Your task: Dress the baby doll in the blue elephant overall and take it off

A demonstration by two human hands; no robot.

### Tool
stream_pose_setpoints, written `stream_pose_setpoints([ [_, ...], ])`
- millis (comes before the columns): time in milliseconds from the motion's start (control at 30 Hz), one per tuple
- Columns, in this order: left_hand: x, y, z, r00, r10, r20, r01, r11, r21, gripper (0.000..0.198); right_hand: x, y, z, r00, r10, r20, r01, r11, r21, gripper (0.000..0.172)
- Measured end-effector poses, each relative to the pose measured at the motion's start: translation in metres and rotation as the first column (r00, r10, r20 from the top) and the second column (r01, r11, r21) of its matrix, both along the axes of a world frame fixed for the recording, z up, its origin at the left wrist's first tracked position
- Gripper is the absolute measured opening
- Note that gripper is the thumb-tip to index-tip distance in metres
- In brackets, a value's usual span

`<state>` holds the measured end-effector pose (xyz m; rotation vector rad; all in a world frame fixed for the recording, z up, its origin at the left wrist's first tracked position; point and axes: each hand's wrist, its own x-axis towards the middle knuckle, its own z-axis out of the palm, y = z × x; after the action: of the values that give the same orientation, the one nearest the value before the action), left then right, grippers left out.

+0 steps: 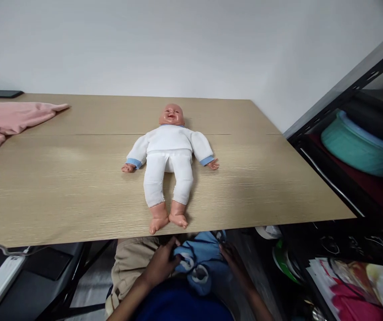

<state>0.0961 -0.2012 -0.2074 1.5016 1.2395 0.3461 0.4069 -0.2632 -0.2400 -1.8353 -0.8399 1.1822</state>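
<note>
A small blue garment with round white-and-dark patches [202,249] lies over my lap, below the table's front edge. My left hand [164,263] is closed at the garment's left side, fingertips against the cloth. On the other side, my right hand [232,258] grips the garment's right edge, its fingers partly hidden by shadow and cloth. A baby doll [169,140] lies face up on the table, feet toward me and arms spread. It has a white cloth body, blue cuffs and bare plastic head, hands and feet.
The wooden table [77,191] spans the view. Pink cloth [14,118] and a dark phone-like slab [1,94] lie at left. A white power strip [2,283] sits below. At right, a black shelf holds a teal basin [361,149]; papers and bags [348,285] fill a lower level.
</note>
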Motion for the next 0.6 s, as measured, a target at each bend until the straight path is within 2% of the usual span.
stream_pose_setpoints([
  [100,-0.024,-0.007,-0.003,0.997,0.056,-0.046,-0.058,0.998,-0.037,0.044,0.003,0.005,0.007,0.994,0.080,0.068,-0.082,0.997,0.017,0.062],
  [233,-0.055,-0.013,-0.009,0.995,0.063,-0.083,-0.070,0.994,-0.088,0.055,0.002,0.016,0.021,0.969,0.087,0.233,-0.115,0.987,0.110,0.061],
  [333,-0.067,-0.013,0.001,0.996,0.044,-0.079,-0.048,0.998,-0.042,0.053,-0.005,0.023,0.042,0.936,0.096,0.339,-0.170,0.965,0.197,0.057],
  [400,-0.066,-0.011,0.023,0.996,0.042,-0.076,-0.038,0.998,0.051,0.050,-0.014,0.027,0.063,0.909,0.137,0.393,-0.245,0.940,0.238,0.051],
  [467,-0.060,-0.008,0.057,0.999,0.022,-0.035,-0.016,0.989,0.150,0.042,-0.027,0.030,0.090,0.884,0.228,0.407,-0.345,0.907,0.242,0.046],
  [533,-0.048,-0.005,0.096,0.996,-0.055,0.064,0.041,0.978,0.205,0.033,-0.042,0.036,0.121,0.863,0.375,0.339,-0.459,0.863,0.214,0.043],
  [600,-0.035,-0.002,0.131,0.980,-0.130,0.151,0.085,0.959,0.272,0.027,-0.058,0.043,0.156,0.792,0.567,0.225,-0.608,0.768,0.204,0.041],
])
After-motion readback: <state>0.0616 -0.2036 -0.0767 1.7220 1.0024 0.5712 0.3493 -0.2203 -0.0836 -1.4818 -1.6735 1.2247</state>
